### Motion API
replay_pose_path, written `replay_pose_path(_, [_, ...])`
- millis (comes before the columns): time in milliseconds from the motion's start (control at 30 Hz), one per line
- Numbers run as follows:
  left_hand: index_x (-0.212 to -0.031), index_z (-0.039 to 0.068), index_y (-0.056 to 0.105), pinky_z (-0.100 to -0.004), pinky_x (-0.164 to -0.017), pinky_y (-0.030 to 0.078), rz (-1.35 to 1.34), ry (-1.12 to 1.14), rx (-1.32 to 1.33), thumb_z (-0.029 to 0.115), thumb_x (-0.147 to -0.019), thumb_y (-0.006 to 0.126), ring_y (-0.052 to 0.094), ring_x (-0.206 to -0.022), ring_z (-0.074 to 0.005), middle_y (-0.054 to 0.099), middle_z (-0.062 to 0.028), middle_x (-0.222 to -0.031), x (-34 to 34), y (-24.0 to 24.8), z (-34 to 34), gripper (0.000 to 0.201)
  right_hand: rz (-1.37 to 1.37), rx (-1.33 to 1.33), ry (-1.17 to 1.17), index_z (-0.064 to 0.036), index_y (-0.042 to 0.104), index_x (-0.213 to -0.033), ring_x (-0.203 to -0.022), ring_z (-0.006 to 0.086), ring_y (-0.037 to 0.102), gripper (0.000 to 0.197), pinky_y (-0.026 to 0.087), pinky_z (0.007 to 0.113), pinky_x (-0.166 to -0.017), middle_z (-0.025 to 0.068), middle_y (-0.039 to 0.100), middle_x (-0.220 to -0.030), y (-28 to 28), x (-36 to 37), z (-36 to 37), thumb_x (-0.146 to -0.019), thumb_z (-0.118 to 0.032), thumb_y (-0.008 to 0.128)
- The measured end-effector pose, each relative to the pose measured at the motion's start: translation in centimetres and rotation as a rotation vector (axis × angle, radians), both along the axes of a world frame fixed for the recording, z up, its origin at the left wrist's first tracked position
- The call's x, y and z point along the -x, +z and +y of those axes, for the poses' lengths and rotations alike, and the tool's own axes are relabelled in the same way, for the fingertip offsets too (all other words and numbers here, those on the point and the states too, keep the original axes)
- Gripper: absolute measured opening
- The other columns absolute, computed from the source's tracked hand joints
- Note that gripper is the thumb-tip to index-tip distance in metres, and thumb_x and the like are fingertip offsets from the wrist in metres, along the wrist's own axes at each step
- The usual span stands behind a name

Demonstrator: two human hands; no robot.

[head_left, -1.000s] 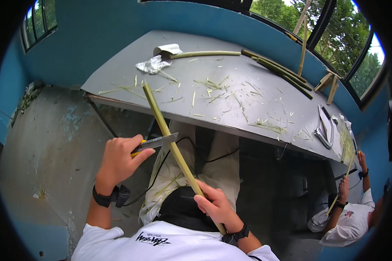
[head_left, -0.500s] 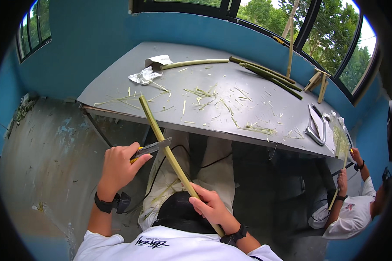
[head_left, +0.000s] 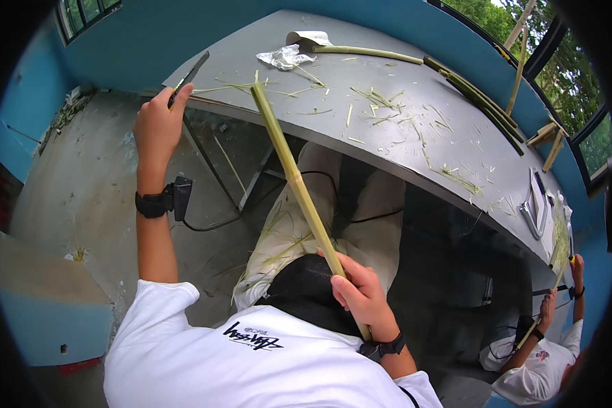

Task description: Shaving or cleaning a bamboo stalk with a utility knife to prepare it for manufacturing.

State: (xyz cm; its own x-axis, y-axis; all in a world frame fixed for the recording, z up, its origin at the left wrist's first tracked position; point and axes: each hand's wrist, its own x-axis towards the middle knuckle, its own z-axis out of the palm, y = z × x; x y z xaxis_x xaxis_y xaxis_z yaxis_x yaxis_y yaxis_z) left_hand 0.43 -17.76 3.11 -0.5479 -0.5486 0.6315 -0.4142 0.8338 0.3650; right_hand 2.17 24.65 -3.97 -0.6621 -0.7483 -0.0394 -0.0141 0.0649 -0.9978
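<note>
Bamboo stalk (head_left: 296, 178) runs from our lap up to the near edge of the grey table (head_left: 415, 146), its top end resting against that edge. Our right hand (head_left: 362, 294) is clenched round its lower part; our left hand (head_left: 158, 122) grips a knife (head_left: 189, 76), lifted out to the side, well apart from the stalk. To shave cleanly, we judge the stalk should stay braced on the table, the blade stroking away from our legs.

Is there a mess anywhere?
Yes. Thin green shavings lie scattered across the grey table, and more lie on the person's lap beside the bamboo stick. A crumpled wrapper sits near the far edge.
</note>
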Motion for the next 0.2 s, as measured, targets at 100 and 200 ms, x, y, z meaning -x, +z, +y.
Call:
replay_pose_path(100, [-0.083,0.002,0.058,-0.0466,-0.058,0.045,0.068,-0.139,-0.055,0.055,-0.102,0.057,0.058,-0.063,-0.0453,0.055,-0.0189,-0.061,-0.9,0.3,2.3,0.057,-0.024,-0.003,-0.011,0.0048,0.053,-0.146,-0.047,0.0046,0.046,0.048,0.038,0.022,-0.047,-0.0033,0.052,-0.059,0.1,0.4,-0.1,-0.101,-0.014,0.049])
replay_pose_path(200, [-0.083,0.002,0.057,-0.0450,-0.058,0.045,0.080,-0.305,-0.100,0.055,-0.102,0.058,0.058,-0.065,-0.0457,0.053,-0.0197,-0.062,-1.2,0.0,5.3,0.056,-0.029,0.039,-0.034,0.0041,0.052,-0.147,-0.049,0.0044,0.046,0.049,0.038,0.022,-0.047,-0.0025,0.052,-0.059,-0.2,0.4,0.0,-0.102,-0.016,0.050])
